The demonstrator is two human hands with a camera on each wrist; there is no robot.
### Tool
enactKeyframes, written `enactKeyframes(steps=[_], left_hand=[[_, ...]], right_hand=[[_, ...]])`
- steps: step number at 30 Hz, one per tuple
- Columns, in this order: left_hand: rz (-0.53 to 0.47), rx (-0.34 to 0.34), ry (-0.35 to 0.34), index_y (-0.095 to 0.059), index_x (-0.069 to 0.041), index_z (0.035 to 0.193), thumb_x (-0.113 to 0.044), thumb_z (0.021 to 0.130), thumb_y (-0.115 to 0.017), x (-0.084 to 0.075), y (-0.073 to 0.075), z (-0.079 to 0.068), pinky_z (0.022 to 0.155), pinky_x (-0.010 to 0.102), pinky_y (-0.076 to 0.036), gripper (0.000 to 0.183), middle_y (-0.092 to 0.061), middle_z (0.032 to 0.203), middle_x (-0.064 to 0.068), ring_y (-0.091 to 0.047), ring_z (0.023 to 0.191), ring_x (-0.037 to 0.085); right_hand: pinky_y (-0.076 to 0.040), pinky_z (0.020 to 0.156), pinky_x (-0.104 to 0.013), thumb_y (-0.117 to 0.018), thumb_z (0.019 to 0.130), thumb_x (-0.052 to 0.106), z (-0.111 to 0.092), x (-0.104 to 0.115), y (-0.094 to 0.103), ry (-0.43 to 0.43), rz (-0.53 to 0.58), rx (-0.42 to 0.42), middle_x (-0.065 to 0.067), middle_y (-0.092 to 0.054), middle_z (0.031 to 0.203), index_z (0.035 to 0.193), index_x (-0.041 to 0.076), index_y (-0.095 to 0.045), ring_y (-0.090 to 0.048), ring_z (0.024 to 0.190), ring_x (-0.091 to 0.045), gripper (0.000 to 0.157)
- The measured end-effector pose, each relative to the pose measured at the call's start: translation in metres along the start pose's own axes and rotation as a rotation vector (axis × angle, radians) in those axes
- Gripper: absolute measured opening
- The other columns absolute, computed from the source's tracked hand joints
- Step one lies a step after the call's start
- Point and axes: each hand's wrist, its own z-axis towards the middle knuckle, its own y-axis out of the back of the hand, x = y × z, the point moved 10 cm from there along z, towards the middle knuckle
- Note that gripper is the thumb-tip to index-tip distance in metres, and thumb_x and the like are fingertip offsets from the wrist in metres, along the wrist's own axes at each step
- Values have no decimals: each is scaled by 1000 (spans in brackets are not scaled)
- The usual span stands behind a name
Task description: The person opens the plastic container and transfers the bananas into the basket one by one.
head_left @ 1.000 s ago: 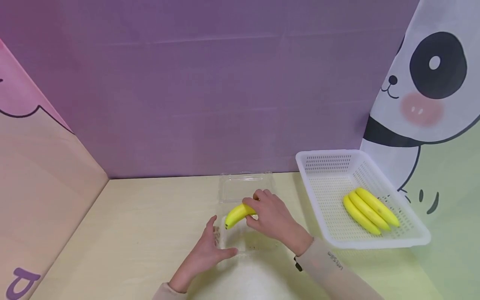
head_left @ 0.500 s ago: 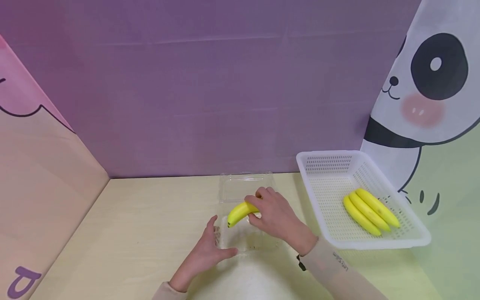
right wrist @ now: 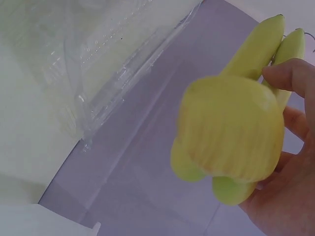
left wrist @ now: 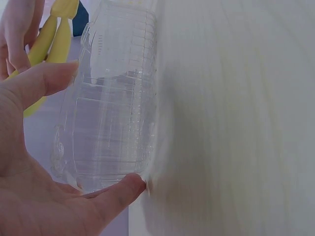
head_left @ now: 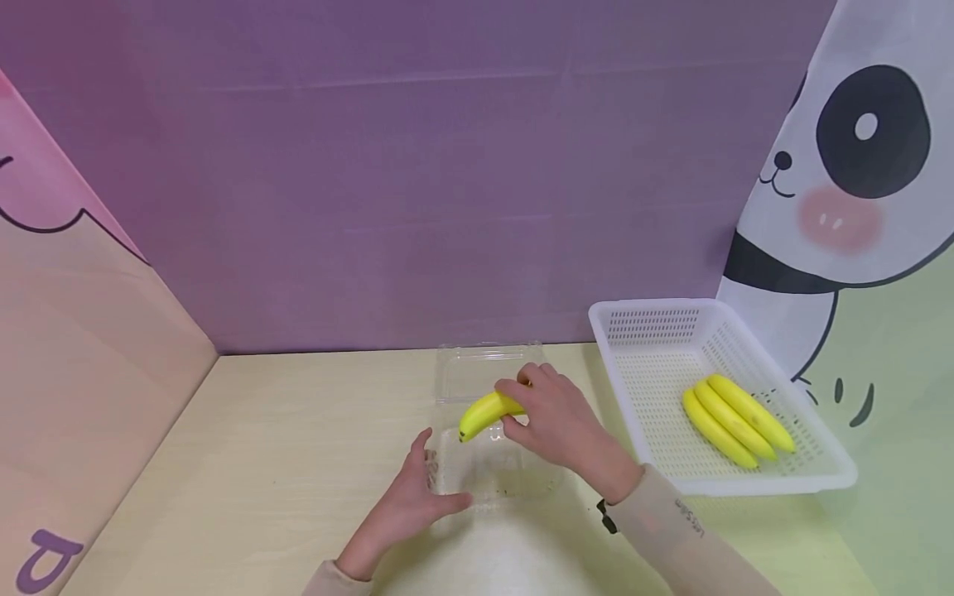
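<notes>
My right hand (head_left: 555, 426) grips a bunch of yellow bananas (head_left: 486, 414), raised over the front part of a clear plastic clamshell box (head_left: 488, 476). In the right wrist view the bunch's thick joined end (right wrist: 231, 130) faces the camera, with tips pointing up and rounded ends below. The box stands on the table, its lid (head_left: 488, 377) folded back toward the wall. My left hand (head_left: 410, 501) lies around the box's near left corner, thumb and fingers spread and fairly straight. In the left wrist view the thumb (left wrist: 56, 76) and a finger (left wrist: 123, 194) flank the box's clear side wall (left wrist: 108, 123).
A white perforated basket (head_left: 626, 397) stands at the right, with more yellow bananas (head_left: 738, 422) lying side by side in it. A purple cloth wall (head_left: 373, 207) closes off the back of the wooden table (head_left: 298, 463). Printed panels, one showing a panda (head_left: 842, 165), flank both sides.
My right hand has carried the bananas slightly up and to the right over the box. My left hand has stayed at the box's corner.
</notes>
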Motion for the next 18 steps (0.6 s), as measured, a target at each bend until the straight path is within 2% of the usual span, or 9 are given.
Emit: enactKeyframes(steps=[18], left_hand=[[-14, -12, -2, -7, -3, 160, -28, 76, -90, 0, 1, 0, 108, 61, -37, 120, -31, 155, 35, -35, 143, 47]], right_hand=[[-44, 62, -32, -78, 78, 13, -2, -16, 24, -16, 17, -88, -7, -54, 88, 102, 13, -68, -49, 78, -24, 26]])
